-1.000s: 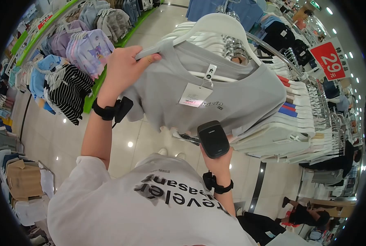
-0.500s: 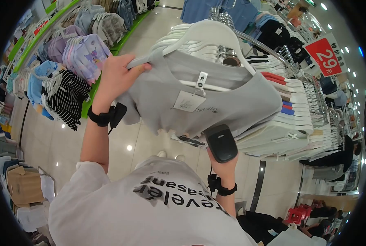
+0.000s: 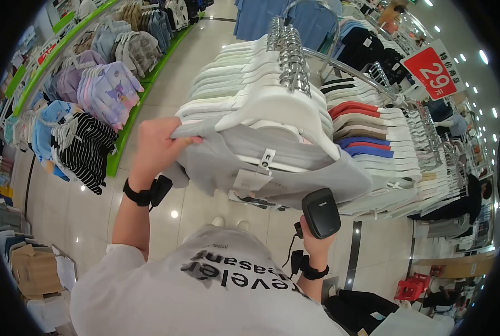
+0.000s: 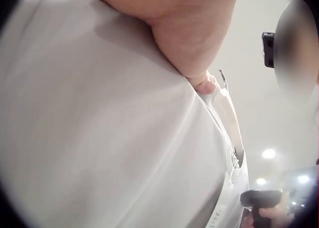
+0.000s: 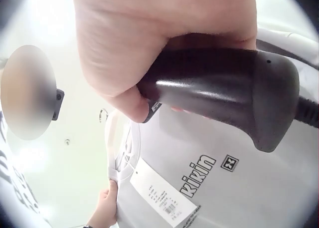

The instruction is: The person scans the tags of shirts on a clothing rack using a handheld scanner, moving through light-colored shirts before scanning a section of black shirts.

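A grey shirt (image 3: 328,179) hangs on a white hanger (image 3: 278,106) at the near end of a rack. The left hand (image 3: 157,145) pinches its shoulder; in the left wrist view that hand (image 4: 184,33) covers part of the fabric (image 4: 99,118). Wrapped round the handle of a black handheld scanner (image 3: 321,213), the right hand (image 3: 317,238) is just below the shirt's hem side. In the right wrist view the right hand (image 5: 164,38) grips the scanner (image 5: 214,88) over the shirt's printed front, beside a white paper tag (image 5: 162,193).
White hangers with clothes (image 3: 233,73) fill the rack behind the shirt. A red price sign (image 3: 432,73) stands at the upper right. Children's clothes (image 3: 110,89) hang on the left above a green-edged base. Tiled floor (image 3: 174,229) shows below, with red stools (image 3: 411,287) at the lower right.
The shirt and left hand have moved lower in the head view, with more of the rack's hangers showing. The scanner in the right hand has shifted right and down, away from the tag.
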### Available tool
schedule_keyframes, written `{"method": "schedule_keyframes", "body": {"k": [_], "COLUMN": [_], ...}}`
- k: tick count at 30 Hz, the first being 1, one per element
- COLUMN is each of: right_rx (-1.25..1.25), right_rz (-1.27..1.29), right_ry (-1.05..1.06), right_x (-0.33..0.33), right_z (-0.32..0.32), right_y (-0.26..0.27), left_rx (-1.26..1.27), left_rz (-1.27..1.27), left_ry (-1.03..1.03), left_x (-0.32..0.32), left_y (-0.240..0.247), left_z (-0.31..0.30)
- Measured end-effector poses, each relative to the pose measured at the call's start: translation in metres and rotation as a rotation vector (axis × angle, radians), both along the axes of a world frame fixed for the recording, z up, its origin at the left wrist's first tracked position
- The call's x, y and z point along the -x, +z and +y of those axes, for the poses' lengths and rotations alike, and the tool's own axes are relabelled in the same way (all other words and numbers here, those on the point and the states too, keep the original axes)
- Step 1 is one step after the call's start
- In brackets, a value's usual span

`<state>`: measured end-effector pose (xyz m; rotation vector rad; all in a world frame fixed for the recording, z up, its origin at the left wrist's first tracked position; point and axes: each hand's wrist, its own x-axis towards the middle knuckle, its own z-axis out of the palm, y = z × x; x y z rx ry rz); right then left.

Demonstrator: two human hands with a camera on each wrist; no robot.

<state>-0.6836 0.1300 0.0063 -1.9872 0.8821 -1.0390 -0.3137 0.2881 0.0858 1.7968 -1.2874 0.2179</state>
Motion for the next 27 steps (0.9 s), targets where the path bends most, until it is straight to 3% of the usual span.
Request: {"method": "schedule_keyframes", "body": {"k": [11,16,27], "right_rx": [0.036,-0.062,-0.128], "right_rz": [-0.003,0.033,-0.011], "right_ry": [-0.049,0.0,-0.008], "right_x": [0.009,0.002,-0.007], "right_z": [-0.005,-0.004,-0.003], "right_y": [-0.002,0.002,-0.005], "left_rx": [-0.038,-0.081,-0.116], "left_rz": [-0.145,-0.159,-0.199], "left_ry": [0.015,0.02,0.048], "left_x": [0.014,0.02,0.007], "left_y": [-0.076,-0.103,-0.118], "left_z": [-0.003,-0.007,-0.015]}}
